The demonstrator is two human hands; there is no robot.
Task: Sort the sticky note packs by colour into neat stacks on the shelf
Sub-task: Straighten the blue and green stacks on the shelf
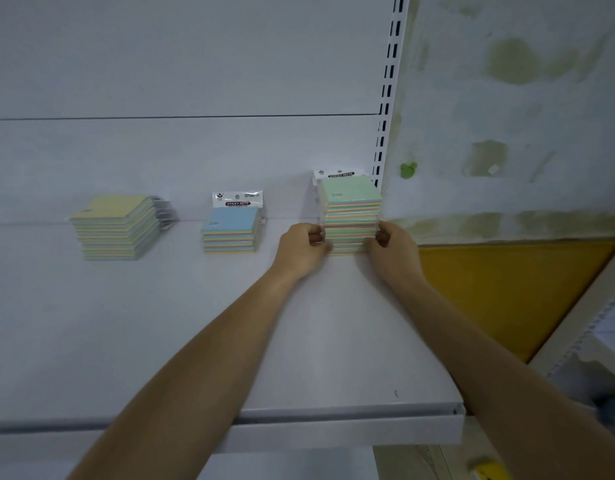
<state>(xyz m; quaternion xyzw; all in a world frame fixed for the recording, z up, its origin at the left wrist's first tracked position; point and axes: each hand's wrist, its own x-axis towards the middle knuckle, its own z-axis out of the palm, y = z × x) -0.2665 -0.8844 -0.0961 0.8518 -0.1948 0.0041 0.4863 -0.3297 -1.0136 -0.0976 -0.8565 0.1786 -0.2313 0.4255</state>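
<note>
Three stacks of sticky note packs stand at the back of the white shelf (195,323). A yellow-topped stack (117,226) is on the left, slightly fanned. In the middle sits a short blue-topped stack (231,230). The tall green-topped stack (351,209) is at the right, by the slotted upright. My left hand (304,249) presses on that stack's left side low down, and my right hand (394,247) presses on its right side. Both hands have their fingers curled against the lower packs. The stack's bottom packs are partly hidden by my fingers.
A white slotted upright (389,88) marks the shelf's right end. Beyond it is a stained wall (524,116) with a yellow panel (507,289) below. The shelf's front lip (351,427) runs under my forearms. Another shelf edge (593,327) shows at the far right.
</note>
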